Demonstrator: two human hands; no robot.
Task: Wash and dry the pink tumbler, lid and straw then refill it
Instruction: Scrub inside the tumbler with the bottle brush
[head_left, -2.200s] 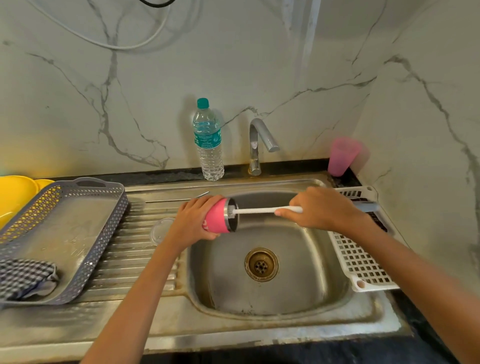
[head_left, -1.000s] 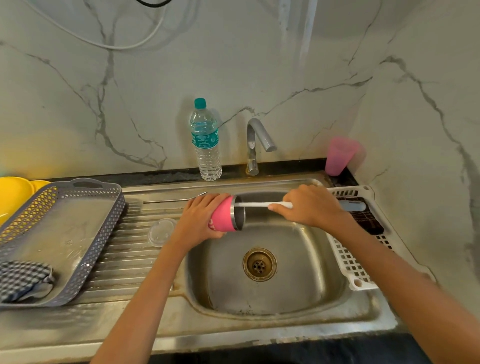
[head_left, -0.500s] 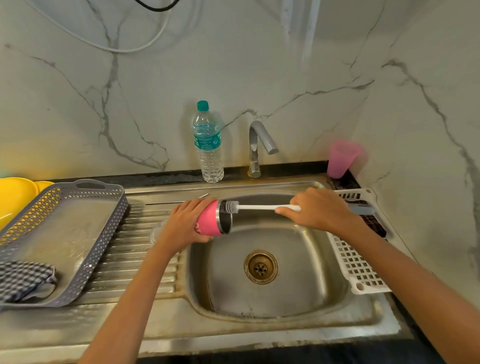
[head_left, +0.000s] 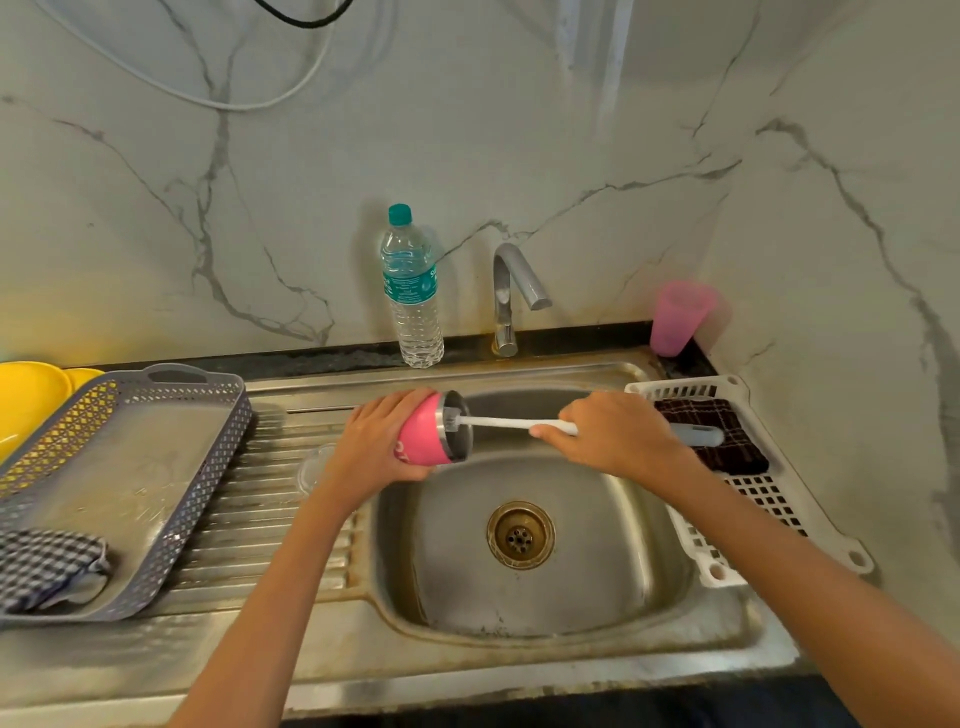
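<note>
My left hand grips the pink tumbler on its side over the left rim of the steel sink, mouth facing right. My right hand holds a white bottle brush by its handle, and the bristle head sits just inside the tumbler's mouth. The clear lid lies on the ribbed drainboard, partly hidden behind my left wrist. A thin metal straw lies along the drainboard's back edge.
A water bottle and the tap stand behind the sink. A pink cup is in the corner. A white rack with a dark cloth sits right; a grey basket with a checked cloth sits left, by yellow plates.
The brush has slid in and out of the tumbler: deep inside, then pulled to the mouth, now back just inside. Both hands stay over the sink's left side.
</note>
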